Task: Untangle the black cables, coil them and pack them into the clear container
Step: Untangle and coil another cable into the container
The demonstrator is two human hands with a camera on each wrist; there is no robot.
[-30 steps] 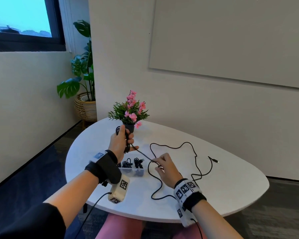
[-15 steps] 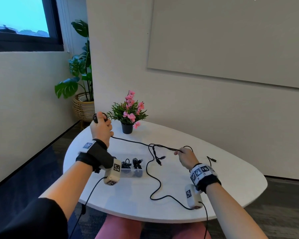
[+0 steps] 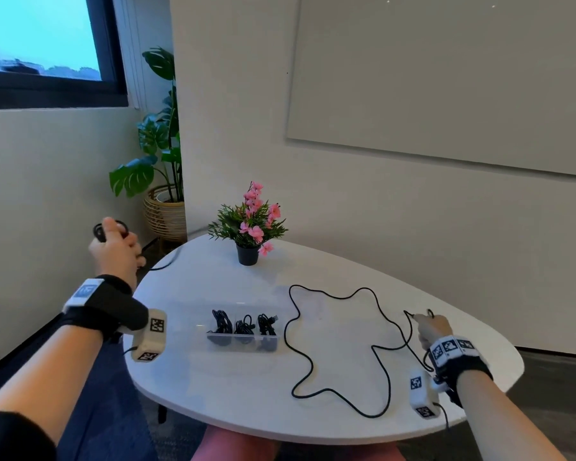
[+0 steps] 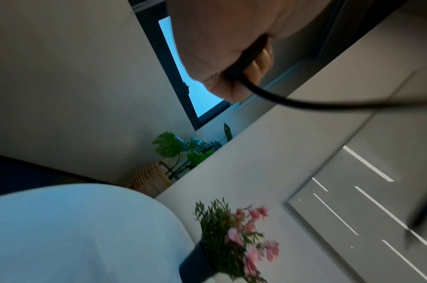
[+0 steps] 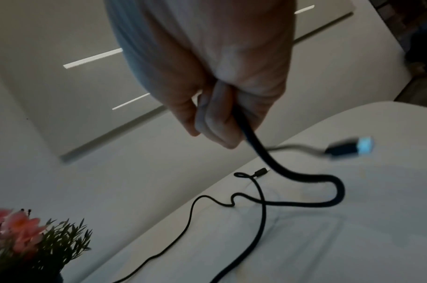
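My left hand is raised beyond the table's left edge and grips a small coil of black cable. In the left wrist view its fingers curl round the cable, which trails off to the right. My right hand is low over the table's right side and pinches another black cable. That cable sprawls in loose loops across the tabletop. The clear container stands in the middle-left of the table and holds three coiled cables.
A small black pot of pink flowers stands at the back of the white table. A large plant in a woven basket is on the floor behind the table's left end. The wall runs close behind the table.
My left hand has swung up and left, off the table, with the coil. My right hand has moved right. The cable stretched between them now lies slack in loops on the table.
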